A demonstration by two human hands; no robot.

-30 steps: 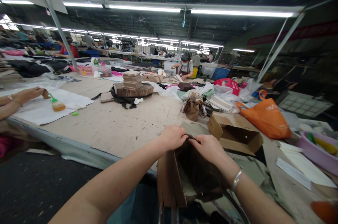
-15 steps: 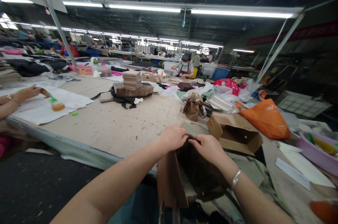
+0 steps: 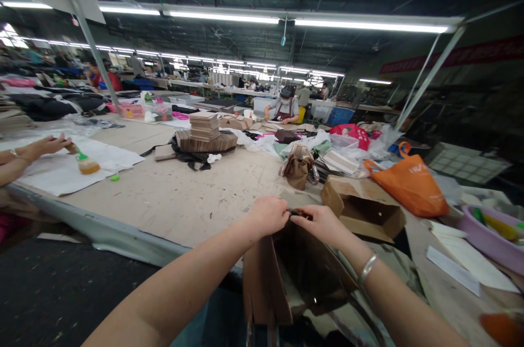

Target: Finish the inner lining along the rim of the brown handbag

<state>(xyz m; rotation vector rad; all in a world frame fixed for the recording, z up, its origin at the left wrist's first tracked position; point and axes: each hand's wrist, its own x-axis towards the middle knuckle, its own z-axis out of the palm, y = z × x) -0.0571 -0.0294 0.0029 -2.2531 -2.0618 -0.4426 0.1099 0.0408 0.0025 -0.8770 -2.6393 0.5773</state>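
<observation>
A brown bag (image 3: pixel 262 284) hangs near the table's front edge, with stiff tan panels on its left side and a dark inside. My left hand (image 3: pixel 268 215) is closed, thumb and fingers pinching the bag's dark top edge. Close on its right, my right hand (image 3: pixel 323 222) grips the same edge between thumb and fingers. Only a short strip of that edge shows between the hands. The lower part of the bag and its straps lie partly in shadow below my forearms.
On the table (image 3: pixel 192 199) stand a stack of tan boards (image 3: pixel 204 127), an open cardboard box (image 3: pixel 364 208), another brown bag (image 3: pixel 298 168) and an orange tote bag (image 3: pixel 413 186). A purple basin (image 3: pixel 487 243) sits far right. At left, a co-worker's hands (image 3: pixel 45 148) work near a glue bottle (image 3: pixel 87 164).
Both hands keep their hold on the bag's edge. The strip between them has flattened slightly, and the bag's right side has shifted a little. The co-worker's hands have moved slightly right.
</observation>
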